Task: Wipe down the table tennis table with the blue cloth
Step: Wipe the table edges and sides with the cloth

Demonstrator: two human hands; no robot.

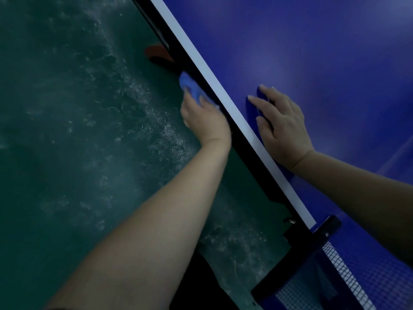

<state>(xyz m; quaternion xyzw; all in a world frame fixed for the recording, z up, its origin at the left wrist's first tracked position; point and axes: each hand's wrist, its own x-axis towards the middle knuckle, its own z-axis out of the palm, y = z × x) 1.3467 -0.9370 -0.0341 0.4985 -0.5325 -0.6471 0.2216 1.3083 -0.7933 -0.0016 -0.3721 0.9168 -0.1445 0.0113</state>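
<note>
1. The green floor (pixel 67 130), dusty with shoe prints, fills the left side.
2. The table (pixel 312 52) runs diagonally on the right: blue top, white edge line, black side rim.
3. The net (pixel 348 276) and its black post sit at the lower right.
4. My right hand (pixel 285 128) lies flat on the tabletop just inside the white line, fingers straight, holding nothing.
5. My left hand (pixel 204 119) is beside the black rim, below the top, fingers curled over the blue cloth (pixel 190 86).
6. The cloth is bunched, sticks out past my fingertips and touches the black rim.
</note>
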